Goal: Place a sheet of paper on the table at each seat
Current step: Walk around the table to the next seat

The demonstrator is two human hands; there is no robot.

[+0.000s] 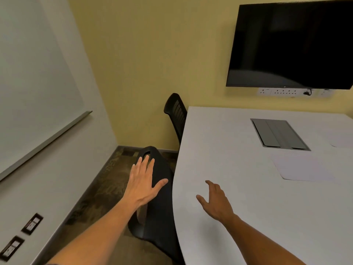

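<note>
A white table (238,217) fills the right half of the view. One white sheet of paper (303,167) lies flat on it at the right, and the corner of a second sheet (342,141) shows at the right edge. My left hand (143,180) hovers open, fingers spread, over the back of the near black chair (158,207), which is pushed against the table's left edge. My right hand (215,201) is open above the bare tabletop near that edge and holds nothing. A second black chair (175,113) stands further along the same side.
A grey cable hatch (278,134) is set into the middle of the table. A dark wall screen (292,44) hangs above a row of sockets (282,92). A whiteboard (32,83) covers the left wall, with a narrow strip of floor between it and the chairs.
</note>
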